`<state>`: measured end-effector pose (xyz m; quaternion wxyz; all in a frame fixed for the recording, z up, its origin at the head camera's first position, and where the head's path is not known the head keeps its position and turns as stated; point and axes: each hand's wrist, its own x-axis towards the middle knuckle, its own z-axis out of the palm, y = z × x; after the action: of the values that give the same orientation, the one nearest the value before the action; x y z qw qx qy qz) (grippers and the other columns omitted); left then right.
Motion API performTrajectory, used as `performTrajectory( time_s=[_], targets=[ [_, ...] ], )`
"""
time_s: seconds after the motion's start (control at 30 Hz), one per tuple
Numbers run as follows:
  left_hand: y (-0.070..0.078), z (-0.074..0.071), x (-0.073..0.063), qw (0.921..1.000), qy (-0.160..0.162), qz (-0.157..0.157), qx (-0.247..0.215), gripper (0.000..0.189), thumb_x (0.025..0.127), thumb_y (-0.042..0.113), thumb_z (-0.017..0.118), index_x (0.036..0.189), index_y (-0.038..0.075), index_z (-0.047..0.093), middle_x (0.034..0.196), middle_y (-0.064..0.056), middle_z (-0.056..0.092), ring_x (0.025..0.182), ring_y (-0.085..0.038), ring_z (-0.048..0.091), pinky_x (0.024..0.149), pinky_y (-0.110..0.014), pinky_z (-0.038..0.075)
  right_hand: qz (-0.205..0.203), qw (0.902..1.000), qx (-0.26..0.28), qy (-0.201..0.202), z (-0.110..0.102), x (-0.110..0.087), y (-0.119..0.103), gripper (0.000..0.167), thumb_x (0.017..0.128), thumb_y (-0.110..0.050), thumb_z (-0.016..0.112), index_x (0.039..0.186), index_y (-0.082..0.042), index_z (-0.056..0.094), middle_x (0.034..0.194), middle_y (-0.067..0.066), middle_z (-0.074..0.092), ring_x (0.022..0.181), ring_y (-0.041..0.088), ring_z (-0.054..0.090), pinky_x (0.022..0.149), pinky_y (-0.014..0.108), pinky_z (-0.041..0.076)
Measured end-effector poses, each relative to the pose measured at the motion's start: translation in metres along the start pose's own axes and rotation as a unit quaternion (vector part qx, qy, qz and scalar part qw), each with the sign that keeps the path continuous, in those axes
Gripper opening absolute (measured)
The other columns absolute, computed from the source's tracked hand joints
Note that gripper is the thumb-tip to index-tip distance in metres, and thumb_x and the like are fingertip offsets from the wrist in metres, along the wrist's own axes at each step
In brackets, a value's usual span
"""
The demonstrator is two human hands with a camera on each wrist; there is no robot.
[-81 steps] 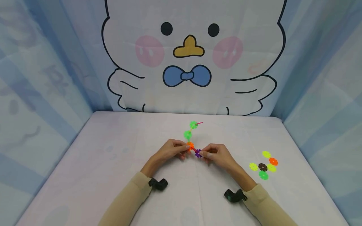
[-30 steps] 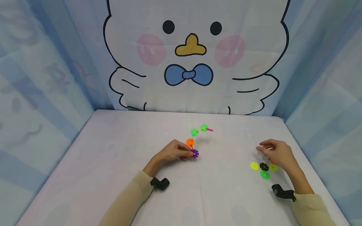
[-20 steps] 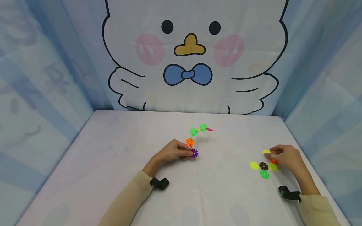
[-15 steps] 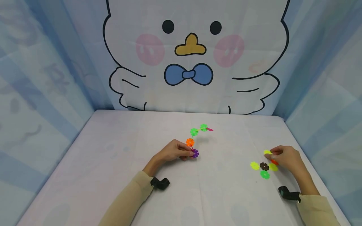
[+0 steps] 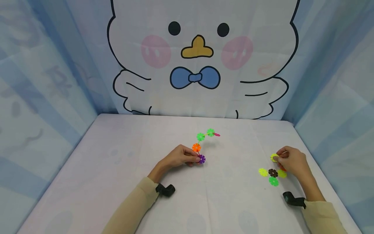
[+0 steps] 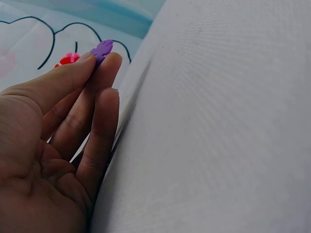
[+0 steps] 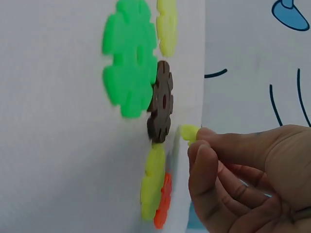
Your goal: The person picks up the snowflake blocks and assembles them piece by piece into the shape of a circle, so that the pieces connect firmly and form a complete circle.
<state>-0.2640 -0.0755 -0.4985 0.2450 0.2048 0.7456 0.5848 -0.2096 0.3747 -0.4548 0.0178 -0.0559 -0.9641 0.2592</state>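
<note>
In the head view my left hand (image 5: pixel 181 156) pinches a purple snowflake disc (image 5: pixel 202 159) between thumb and fingertips. This purple disc (image 6: pixel 102 49) ends a chain of interlocked discs. Beyond it come a red link, an orange disc (image 5: pixel 196 147), a green disc (image 5: pixel 200 136), another green disc (image 5: pixel 210 132) and a pink one (image 5: pixel 217 134) at the far end. On the right, my right hand (image 5: pixel 293 160) pinches a yellow snowflake disc (image 5: pixel 273 157) by its edge; in the right wrist view this yellow disc (image 7: pixel 189 132) shows partly past the thumb and finger.
Loose discs lie near my right hand: a brown disc (image 5: pixel 273 173), a green disc (image 5: pixel 273 181), a yellow disc (image 5: pixel 263 172), another yellow disc (image 5: pixel 282 173) and an orange disc (image 5: pixel 281 167) partly covered by the hand. The white table (image 5: pixel 140 136) meets a printed backdrop (image 5: pixel 193 100).
My right hand has left the chain, reached to the loose discs and taken the far yellow one, now shifted slightly left. My left hand has changed its grip from the orange disc to the purple one.
</note>
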Motion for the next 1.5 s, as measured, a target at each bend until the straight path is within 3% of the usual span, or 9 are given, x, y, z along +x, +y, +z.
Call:
performTrajectory(
  time_s=[0.1, 0.27, 0.47, 0.77, 1.07, 1.5],
  targets=[
    [-0.001, 0.000, 0.000, 1.0000, -0.002, 0.002, 0.000, 0.019, 0.096, 0.013, 0.079, 0.109, -0.001, 0.081, 0.097, -0.012, 0.083, 0.073, -0.008, 0.069, 0.073, -0.023, 0.062, -0.025, 0.9989, 0.040, 0.003, 0.006, -0.003, -0.010, 0.026, 0.096, -0.010, 0.075, 0.108, 0.011, 0.065, 0.089, 0.024, 0.075, 0.065, 0.018, 0.071, 0.054, 0.025, 0.056],
    [-0.001, 0.000, 0.000, 1.0000, 0.001, 0.000, 0.000, 0.019, 0.096, 0.014, 0.080, 0.108, -0.001, 0.081, 0.097, -0.013, 0.083, 0.073, -0.008, 0.070, 0.073, -0.024, 0.063, -0.069, 0.9924, 0.101, -0.006, 0.021, -0.004, -0.035, 0.025, 0.097, -0.012, 0.077, 0.109, 0.008, 0.067, 0.092, 0.020, 0.078, 0.069, 0.013, 0.074, 0.061, 0.022, 0.061],
    [-0.001, 0.000, 0.000, 1.0000, 0.005, -0.002, -0.008, 0.020, 0.097, 0.013, 0.078, 0.110, -0.002, 0.081, 0.098, -0.015, 0.083, 0.073, -0.008, 0.071, 0.072, -0.024, 0.063, -0.087, 0.9772, 0.188, -0.047, 0.044, -0.005, -0.070, 0.026, 0.097, -0.013, 0.079, 0.111, 0.006, 0.067, 0.100, 0.022, 0.077, 0.075, 0.012, 0.076, 0.069, 0.025, 0.065],
    [-0.002, -0.001, 0.001, 0.9992, 0.020, -0.003, -0.035, 0.020, 0.097, 0.011, 0.077, 0.110, -0.005, 0.079, 0.097, -0.016, 0.083, 0.072, -0.009, 0.072, 0.071, -0.025, 0.064, -0.144, 0.9553, 0.246, -0.078, 0.082, -0.005, -0.106, 0.020, 0.094, -0.007, 0.080, 0.105, 0.004, 0.068, 0.097, 0.020, 0.077, 0.074, 0.015, 0.077, 0.070, 0.026, 0.065],
    [-0.001, -0.002, 0.001, 0.9988, 0.029, -0.012, -0.036, 0.021, 0.097, 0.013, 0.077, 0.111, -0.003, 0.080, 0.095, -0.012, 0.083, 0.069, -0.009, 0.070, 0.071, -0.024, 0.064, -0.164, 0.9441, 0.265, -0.108, 0.101, -0.009, -0.138, 0.016, 0.094, -0.006, 0.080, 0.101, 0.003, 0.068, 0.095, 0.018, 0.079, 0.078, 0.018, 0.078, 0.071, 0.023, 0.064],
    [-0.002, -0.002, 0.001, 0.9984, 0.031, -0.011, -0.045, 0.022, 0.098, 0.014, 0.076, 0.112, -0.004, 0.079, 0.096, -0.013, 0.083, 0.071, -0.010, 0.072, 0.072, -0.025, 0.064, -0.215, 0.9465, 0.221, -0.095, 0.114, -0.012, -0.160, 0.012, 0.091, -0.006, 0.083, 0.096, -0.005, 0.072, 0.093, 0.009, 0.077, 0.079, 0.012, 0.071, 0.072, 0.020, 0.060]
  ],
)
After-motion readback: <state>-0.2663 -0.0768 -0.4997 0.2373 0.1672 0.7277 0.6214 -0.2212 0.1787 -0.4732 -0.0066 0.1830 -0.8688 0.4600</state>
